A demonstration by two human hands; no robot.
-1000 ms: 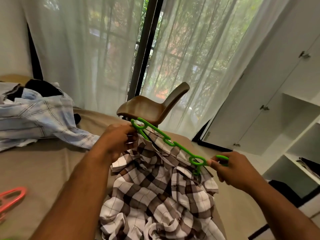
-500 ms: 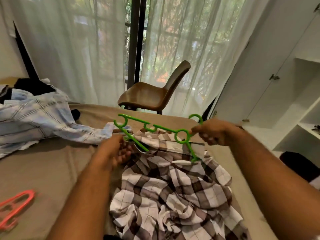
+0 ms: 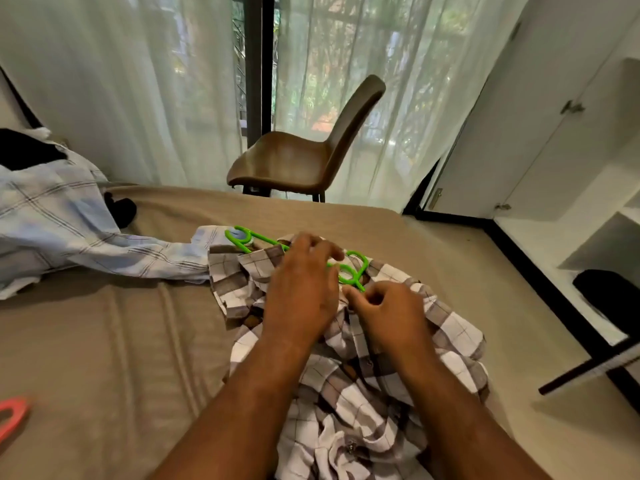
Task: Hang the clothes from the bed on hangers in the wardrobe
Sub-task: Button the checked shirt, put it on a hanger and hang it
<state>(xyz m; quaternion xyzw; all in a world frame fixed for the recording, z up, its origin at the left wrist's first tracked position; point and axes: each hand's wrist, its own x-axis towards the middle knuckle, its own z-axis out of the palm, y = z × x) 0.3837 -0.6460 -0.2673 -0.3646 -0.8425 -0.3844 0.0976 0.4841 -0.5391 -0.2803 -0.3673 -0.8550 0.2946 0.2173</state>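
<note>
Two hands at work: left hand (image 3: 301, 289) rests loose-fingered on the green hanger (image 3: 266, 239), right hand (image 3: 388, 313) pinches the checked shirt (image 3: 450, 337). Bunched cloth could snag, leaving one shoulder unseated.

Green hanger (image 3: 349, 271): smooth glossy plastic. Brown checked shirt (image 3: 360, 372): soft matt cloth. Bed cover (image 3: 114, 341): matt ribbed fabric. Chair (image 3: 304, 157): smooth w/ slight sheen.

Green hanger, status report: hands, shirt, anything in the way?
Hands: left hand rests on green hanger; right hand pinches checked shirt. Hanger lies on shirt on bed, nothing hung yet. Far end overlaps blue shirt's sleeve.
</note>
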